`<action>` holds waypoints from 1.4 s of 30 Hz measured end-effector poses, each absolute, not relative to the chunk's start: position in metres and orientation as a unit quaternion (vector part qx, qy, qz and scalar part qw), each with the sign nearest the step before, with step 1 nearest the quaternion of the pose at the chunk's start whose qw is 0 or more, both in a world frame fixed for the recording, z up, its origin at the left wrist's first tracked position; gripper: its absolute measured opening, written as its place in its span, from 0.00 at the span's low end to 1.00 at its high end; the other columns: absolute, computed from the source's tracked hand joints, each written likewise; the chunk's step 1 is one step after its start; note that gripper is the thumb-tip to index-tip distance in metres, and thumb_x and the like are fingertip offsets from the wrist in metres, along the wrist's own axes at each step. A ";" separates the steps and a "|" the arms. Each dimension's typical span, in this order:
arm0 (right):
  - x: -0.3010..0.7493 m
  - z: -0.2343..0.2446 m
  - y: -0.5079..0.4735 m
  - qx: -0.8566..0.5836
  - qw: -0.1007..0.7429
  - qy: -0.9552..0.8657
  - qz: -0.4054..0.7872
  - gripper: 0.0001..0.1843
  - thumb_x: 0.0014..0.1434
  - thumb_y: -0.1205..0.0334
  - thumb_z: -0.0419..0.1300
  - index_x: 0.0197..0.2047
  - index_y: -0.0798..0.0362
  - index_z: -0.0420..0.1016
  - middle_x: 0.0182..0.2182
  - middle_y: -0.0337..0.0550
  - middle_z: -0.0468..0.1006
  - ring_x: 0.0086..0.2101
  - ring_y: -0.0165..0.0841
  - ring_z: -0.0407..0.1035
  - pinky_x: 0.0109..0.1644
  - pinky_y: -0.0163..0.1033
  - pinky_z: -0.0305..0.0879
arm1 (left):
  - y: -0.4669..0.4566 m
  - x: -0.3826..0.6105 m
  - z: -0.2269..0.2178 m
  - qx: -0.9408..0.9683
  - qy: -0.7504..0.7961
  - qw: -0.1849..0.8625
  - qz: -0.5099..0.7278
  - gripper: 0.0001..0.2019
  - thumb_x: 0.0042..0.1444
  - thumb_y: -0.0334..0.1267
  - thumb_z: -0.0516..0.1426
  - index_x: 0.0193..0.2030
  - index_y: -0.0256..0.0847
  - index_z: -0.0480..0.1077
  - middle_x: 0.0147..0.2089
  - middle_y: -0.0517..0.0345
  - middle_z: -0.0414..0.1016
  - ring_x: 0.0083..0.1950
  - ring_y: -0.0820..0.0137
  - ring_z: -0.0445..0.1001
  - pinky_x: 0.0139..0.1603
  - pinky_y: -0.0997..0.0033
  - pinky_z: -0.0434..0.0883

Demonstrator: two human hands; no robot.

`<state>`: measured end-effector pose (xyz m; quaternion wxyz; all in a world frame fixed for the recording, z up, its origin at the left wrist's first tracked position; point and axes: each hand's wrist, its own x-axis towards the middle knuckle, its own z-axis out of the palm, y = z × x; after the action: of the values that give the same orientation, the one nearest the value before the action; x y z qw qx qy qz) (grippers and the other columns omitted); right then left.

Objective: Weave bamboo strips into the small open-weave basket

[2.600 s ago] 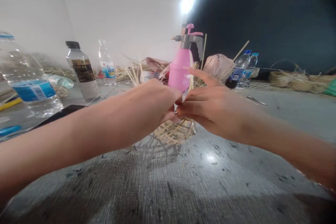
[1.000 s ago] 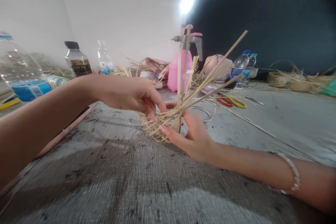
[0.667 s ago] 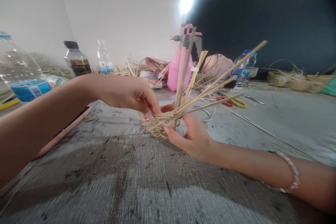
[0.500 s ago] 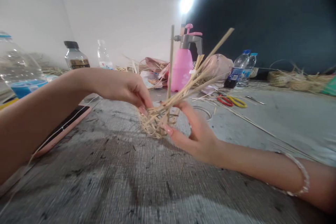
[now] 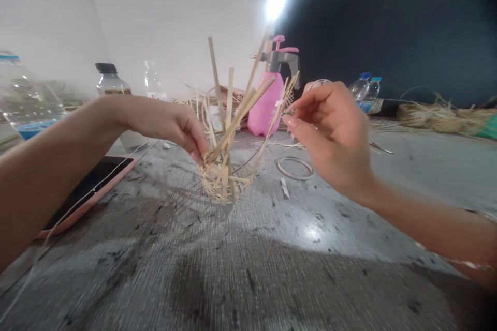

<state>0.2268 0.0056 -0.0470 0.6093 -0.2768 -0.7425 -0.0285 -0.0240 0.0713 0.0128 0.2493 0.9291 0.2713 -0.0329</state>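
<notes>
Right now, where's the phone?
In the head view, the pink-cased phone lies just below the left forearm, left of the woven basket.

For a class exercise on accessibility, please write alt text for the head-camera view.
A person's left hand pinches pale strips at the rim of an unfinished woven basket on a scuffed grey table, while the right hand is raised beside it. Behind stands a pink pump sprayer; a phone in a pink case lies to the left.

A basket-weaving workshop: a scuffed bench (image 5: 248,269) carries a half-woven basket (image 5: 225,186), loose woven pieces (image 5: 438,121) and a pink pump sprayer (image 5: 266,108).
</notes>
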 end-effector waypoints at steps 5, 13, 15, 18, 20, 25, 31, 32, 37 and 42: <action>0.220 -0.050 -0.007 -0.296 0.509 -0.808 0.001 0.03 0.57 0.68 0.57 0.32 0.54 0.70 0.19 0.34 0.68 0.20 0.23 0.61 0.22 0.31 0.59 | 0.068 -0.020 0.014 0.934 0.255 0.248 -0.025 0.08 0.54 0.26 0.57 0.37 0.36 0.77 0.32 0.65 0.82 0.35 0.81 0.77 0.38 0.88 0.68; 0.207 -0.047 -0.016 -0.356 0.345 -0.817 0.294 0.09 0.57 0.58 0.61 0.34 0.56 0.76 0.12 0.28 0.63 0.13 0.19 0.56 0.15 0.28 0.50 | 0.041 -0.002 0.017 0.951 0.226 0.209 -0.024 0.10 0.58 0.28 0.54 0.40 0.35 0.77 0.36 0.63 0.82 0.35 0.82 0.76 0.37 0.88 0.67; 0.207 -0.045 -0.014 -0.345 0.357 -0.808 0.317 0.06 0.55 0.63 0.63 0.29 0.56 0.76 0.11 0.27 0.61 0.13 0.19 0.56 0.15 0.28 0.49 | 0.038 -0.001 0.017 0.952 0.219 0.214 -0.026 0.11 0.58 0.26 0.53 0.41 0.34 0.76 0.36 0.62 0.82 0.35 0.82 0.76 0.37 0.88 0.67; 0.209 -0.043 -0.013 -0.336 0.349 -0.805 0.344 0.10 0.55 0.66 0.63 0.23 0.56 0.73 0.10 0.27 0.61 0.12 0.18 0.54 0.14 0.27 0.49 | 0.039 0.000 0.015 0.949 0.214 0.228 -0.034 0.11 0.58 0.27 0.53 0.42 0.35 0.77 0.37 0.61 0.82 0.37 0.80 0.77 0.37 0.87 0.68; 0.210 -0.042 -0.012 -0.336 0.332 -0.806 0.355 0.11 0.55 0.66 0.63 0.22 0.56 0.73 0.09 0.27 0.61 0.11 0.18 0.53 0.14 0.27 0.49 | 0.043 -0.001 0.014 0.948 0.213 0.234 -0.038 0.10 0.56 0.28 0.55 0.41 0.38 0.78 0.36 0.62 0.82 0.37 0.78 0.78 0.37 0.86 0.69; 0.214 -0.042 -0.011 -0.354 0.320 -0.796 0.373 0.16 0.52 0.54 0.65 0.22 0.57 0.73 0.10 0.28 0.63 0.10 0.17 0.52 0.12 0.26 0.47 | 0.047 0.000 0.014 0.949 0.213 0.230 -0.039 0.11 0.56 0.29 0.56 0.40 0.41 0.79 0.36 0.63 0.82 0.35 0.77 0.78 0.35 0.86 0.69; 0.216 -0.043 -0.011 -0.324 0.330 -0.826 0.321 0.14 0.55 0.57 0.63 0.22 0.56 0.75 0.09 0.28 0.61 0.10 0.17 0.50 0.11 0.26 0.46 | 0.041 0.001 0.015 0.948 0.221 0.229 -0.032 0.11 0.58 0.27 0.53 0.42 0.35 0.77 0.39 0.60 0.82 0.36 0.80 0.77 0.37 0.86 0.68; 0.216 -0.044 -0.011 -0.321 0.331 -0.832 0.309 0.14 0.55 0.58 0.63 0.22 0.55 0.75 0.09 0.28 0.60 0.10 0.17 0.51 0.11 0.26 0.46 | 0.040 0.001 0.015 0.946 0.223 0.232 -0.032 0.11 0.58 0.28 0.53 0.42 0.34 0.77 0.39 0.59 0.82 0.36 0.80 0.77 0.38 0.86 0.69; 0.215 -0.050 -0.011 -0.330 0.351 -0.830 0.282 0.13 0.56 0.63 0.62 0.20 0.56 0.74 0.09 0.28 0.61 0.10 0.19 0.53 0.12 0.27 0.50 | 0.039 0.001 0.016 0.943 0.224 0.241 -0.039 0.11 0.58 0.28 0.54 0.42 0.33 0.76 0.40 0.57 0.82 0.38 0.79 0.77 0.40 0.85 0.69; 0.213 -0.056 -0.010 -0.353 0.362 -0.786 0.355 0.14 0.54 0.62 0.63 0.20 0.55 0.72 0.09 0.29 0.63 0.09 0.19 0.53 0.11 0.27 0.49 | 0.038 0.000 0.017 0.946 0.226 0.227 -0.041 0.11 0.58 0.27 0.53 0.42 0.29 0.76 0.39 0.54 0.82 0.37 0.78 0.77 0.39 0.85 0.70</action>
<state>0.2135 -0.0099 -0.0557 0.3623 -0.3533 -0.7862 0.3547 0.0003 0.0384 0.0174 0.2266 0.9464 0.2264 -0.0408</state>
